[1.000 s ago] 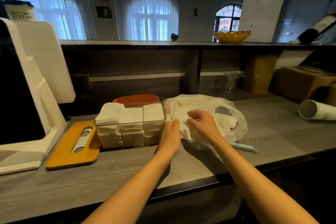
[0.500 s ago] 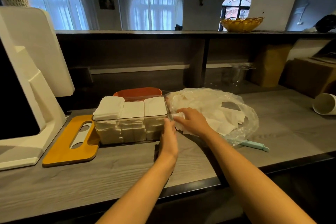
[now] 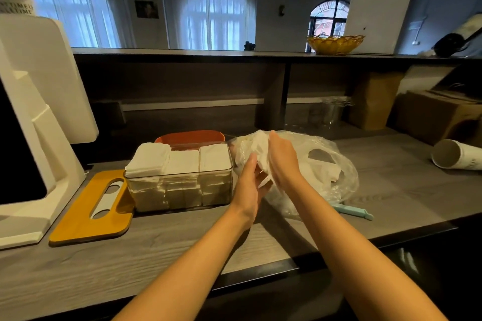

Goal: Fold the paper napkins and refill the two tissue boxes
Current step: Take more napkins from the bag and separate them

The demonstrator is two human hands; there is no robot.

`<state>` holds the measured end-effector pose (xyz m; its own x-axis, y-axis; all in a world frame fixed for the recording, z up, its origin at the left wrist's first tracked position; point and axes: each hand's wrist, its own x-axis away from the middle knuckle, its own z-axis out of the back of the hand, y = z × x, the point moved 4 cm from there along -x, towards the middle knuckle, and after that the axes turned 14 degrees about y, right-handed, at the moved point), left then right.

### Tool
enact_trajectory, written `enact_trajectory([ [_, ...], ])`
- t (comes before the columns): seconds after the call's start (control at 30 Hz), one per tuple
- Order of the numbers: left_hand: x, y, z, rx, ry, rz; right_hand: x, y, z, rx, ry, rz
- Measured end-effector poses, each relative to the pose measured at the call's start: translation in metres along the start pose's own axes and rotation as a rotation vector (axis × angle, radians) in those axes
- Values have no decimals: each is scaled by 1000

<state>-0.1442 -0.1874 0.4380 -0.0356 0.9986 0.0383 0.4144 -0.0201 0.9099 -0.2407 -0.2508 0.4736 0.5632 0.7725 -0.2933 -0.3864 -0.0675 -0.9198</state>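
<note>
A clear tissue box (image 3: 180, 190) stands on the counter, packed with three stacks of folded white napkins (image 3: 182, 160). Its wooden lid (image 3: 78, 221) with a slot lies flat to the left. Behind the box shows the orange top of a second box (image 3: 190, 136). To the right lies a clear plastic bag (image 3: 336, 164) with loose white napkins inside. My right hand (image 3: 283, 159) grips a white napkin (image 3: 260, 148) lifted just above the bag's mouth. My left hand (image 3: 249, 182) holds the napkin's lower edge from beneath, beside the clear box's right wall.
A white screen stand (image 3: 39, 138) fills the left. A pale blue clip (image 3: 352, 210) lies by the bag, near the counter's front edge. A paper cup stack (image 3: 456, 155) lies on its side at right, cardboard boxes (image 3: 438, 117) behind it. A raised shelf carries a yellow basket (image 3: 335, 44).
My right hand has pulled a napkin up out of the bag. My left hand has risen from the counter to meet it. The camera has moved closer.
</note>
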Motion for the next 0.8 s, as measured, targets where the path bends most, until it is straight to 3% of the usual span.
enact_trajectory([
  [0.07, -9, -3, -7, 25, -4, 66, 0, 4, -8, -12, -17, -158],
  [0.17, -25, -11, -7, 20, 87, 153, 1, 5, -14, -254, -130, -378],
  [0.27, -44, -24, -2, -64, 198, 235, 0, 12, -16, -378, -265, -463],
  [0.4, -66, -32, 1, 16, 273, 246, -9, 29, -9, -399, -279, -338],
  [0.5, -69, -33, -2, 196, 169, 251, -21, 31, 6, -293, -172, -149],
  [0.57, -68, -33, -2, 249, 91, 240, -24, 37, 8, -284, -235, -206],
  [0.63, -70, -33, -1, 218, 31, 220, -20, 40, 10, -306, -356, -330],
  [0.8, -71, -33, 2, 54, 41, 134, -23, 34, 17, -169, -431, -184],
])
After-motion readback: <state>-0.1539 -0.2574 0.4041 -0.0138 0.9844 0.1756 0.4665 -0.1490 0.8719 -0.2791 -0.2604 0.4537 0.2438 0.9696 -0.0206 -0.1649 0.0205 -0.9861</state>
